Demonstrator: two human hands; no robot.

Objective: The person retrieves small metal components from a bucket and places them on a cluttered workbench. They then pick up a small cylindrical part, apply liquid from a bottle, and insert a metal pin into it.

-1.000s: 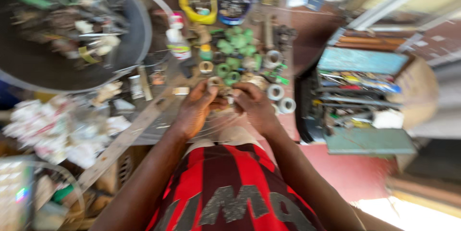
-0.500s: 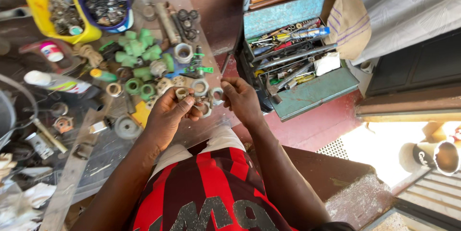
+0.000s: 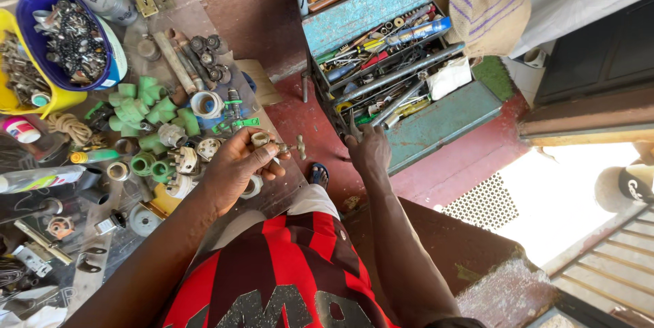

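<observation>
My left hand (image 3: 235, 168) holds a small brass valve (image 3: 276, 145) with a stem and handle, above the edge of the cluttered workbench (image 3: 204, 21). My right hand (image 3: 369, 151) reaches down to the open blue metal toolbox (image 3: 381, 8) on the red floor. Its fingers touch a metal tool (image 3: 354, 126) at the box's near corner; whether they grip it I cannot tell. Green plastic pipe fittings (image 3: 146, 106) and metal fittings lie just left of my left hand.
A yellow tub (image 3: 20, 100) and a blue tub (image 3: 41, 1) of metal parts sit at the bench's far left. A tape roll (image 3: 206, 104), bottles and pipe pieces crowd the bench. A burlap sack (image 3: 490, 1) lies by the toolbox. Another person's capped head (image 3: 623, 188) shows at right.
My right hand has left the valve and moved right and down to the toolbox. My left hand keeps the valve. The view has swung to the right.
</observation>
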